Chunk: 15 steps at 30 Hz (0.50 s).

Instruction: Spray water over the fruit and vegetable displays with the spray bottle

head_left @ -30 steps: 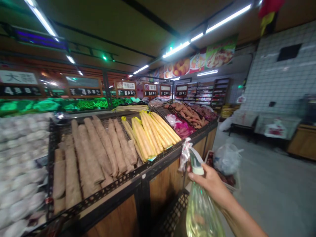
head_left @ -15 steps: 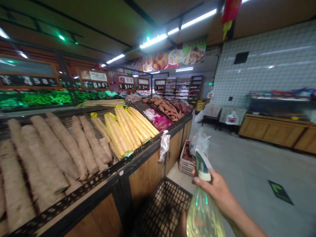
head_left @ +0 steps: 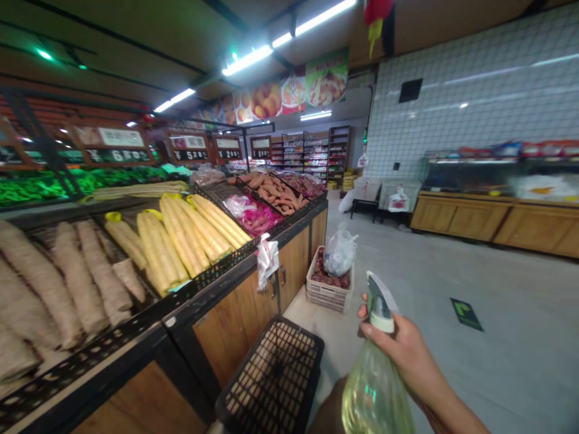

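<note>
My right hand (head_left: 402,343) is wrapped round the neck of a clear spray bottle (head_left: 377,392) at the lower right. The bottle stands roughly upright, with pale yellowish liquid inside and a green and white spray head (head_left: 379,301). Some fingers are partly hidden behind that head. My left hand does not show clearly; a dark brownish shape at the bottom edge is too blurred to name. To the left of the bottle, on the floor, is a black plastic crate (head_left: 275,374) with a lattice surface.
A produce stand (head_left: 239,301) runs along the left, bearing thick brown yams (head_left: 72,283), yellow-wrapped yams (head_left: 181,235) and sweet potatoes (head_left: 275,193). A pale crate (head_left: 328,296) with a plastic bag (head_left: 340,253) sits by its far end. Grey floor (head_left: 520,313) extends right toward wooden counters (head_left: 456,217).
The view has turned right and moved forward, so the stand sits further left and more of the floor crates shows. My right hand still holds the spray bottle.
</note>
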Each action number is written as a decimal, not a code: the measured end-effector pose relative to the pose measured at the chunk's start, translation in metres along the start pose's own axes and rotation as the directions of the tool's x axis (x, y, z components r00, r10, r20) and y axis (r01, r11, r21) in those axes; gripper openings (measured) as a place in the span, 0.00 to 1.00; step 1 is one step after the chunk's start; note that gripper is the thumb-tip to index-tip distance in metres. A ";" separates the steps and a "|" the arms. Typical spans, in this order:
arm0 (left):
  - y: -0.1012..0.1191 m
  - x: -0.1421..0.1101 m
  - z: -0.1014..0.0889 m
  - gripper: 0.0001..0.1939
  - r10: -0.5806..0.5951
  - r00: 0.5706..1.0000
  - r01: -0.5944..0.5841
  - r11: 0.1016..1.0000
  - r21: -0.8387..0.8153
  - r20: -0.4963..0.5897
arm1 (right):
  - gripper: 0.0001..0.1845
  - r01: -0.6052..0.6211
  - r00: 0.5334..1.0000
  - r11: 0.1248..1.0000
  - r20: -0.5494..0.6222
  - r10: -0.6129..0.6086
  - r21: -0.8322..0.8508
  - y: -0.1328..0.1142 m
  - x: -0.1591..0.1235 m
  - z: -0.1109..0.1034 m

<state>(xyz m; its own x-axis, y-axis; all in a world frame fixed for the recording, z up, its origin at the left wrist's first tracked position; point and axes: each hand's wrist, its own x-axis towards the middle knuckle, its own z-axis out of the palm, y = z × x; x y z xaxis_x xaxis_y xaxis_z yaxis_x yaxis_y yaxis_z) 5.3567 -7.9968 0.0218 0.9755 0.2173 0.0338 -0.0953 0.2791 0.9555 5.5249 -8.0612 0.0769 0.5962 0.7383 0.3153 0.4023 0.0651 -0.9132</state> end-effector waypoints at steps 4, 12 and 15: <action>-0.009 0.041 0.032 0.20 -0.028 0.996 0.027 1.000 0.005 0.080 | 0.18 -0.046 0.995 0.998 -0.088 0.043 -0.038 0.016 -0.005 -0.057; -0.034 0.102 0.086 0.21 -0.063 0.978 0.061 0.998 0.016 0.198 | 0.19 -0.137 0.965 0.983 -0.240 0.104 -0.125 0.038 -0.020 -0.145; -0.044 0.117 0.096 0.21 -0.088 0.971 0.083 0.996 0.031 0.223 | 0.20 -0.159 0.936 0.978 -0.335 0.105 -0.137 0.045 -0.024 -0.164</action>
<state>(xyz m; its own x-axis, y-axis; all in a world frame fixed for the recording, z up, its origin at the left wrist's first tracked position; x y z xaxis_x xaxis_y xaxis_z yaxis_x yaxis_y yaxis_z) 5.4938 -8.0739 0.0117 0.9997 -0.0217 0.0141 -0.0078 0.2671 0.9636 5.6421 -8.1863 0.0706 0.8334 0.4728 0.2860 0.3941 -0.1456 -0.9075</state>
